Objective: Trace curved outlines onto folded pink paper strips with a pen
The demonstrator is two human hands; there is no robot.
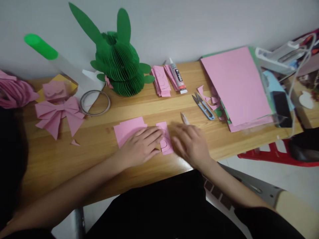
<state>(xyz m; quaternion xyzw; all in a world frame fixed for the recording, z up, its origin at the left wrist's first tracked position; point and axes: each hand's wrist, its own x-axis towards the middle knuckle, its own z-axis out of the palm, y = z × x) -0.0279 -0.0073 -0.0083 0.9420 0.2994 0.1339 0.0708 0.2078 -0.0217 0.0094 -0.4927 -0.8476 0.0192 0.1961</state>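
Observation:
My left hand (pixel 142 146) lies flat with its fingers stretched out, across the right part of a pink paper piece (pixel 129 127). Its fingertips touch a narrow pink strip (pixel 166 144) marked with dark curved outlines. Just right of the strip is my right hand (pixel 191 144), blurred by motion, its thumb apart from the fingers and nothing visible between them. A pen-like tool with a pointed tip (pixel 184 118) shows beyond the right fingers; its other end is hidden behind them. Blue-handled thread snips (pixel 205 108) lie farther to the right.
A green honeycomb-paper figure (pixel 118 66) stands against the wall. Left of it are a tape roll (pixel 107 107), a pink paper bow (pixel 58 114) and a green-capped tube (pixel 47 49). Behind lie pink strips (pixel 160 79) and a glue tube (pixel 178 78). Pink sheets (pixel 239 86) and a phone (pixel 281 108) are at right.

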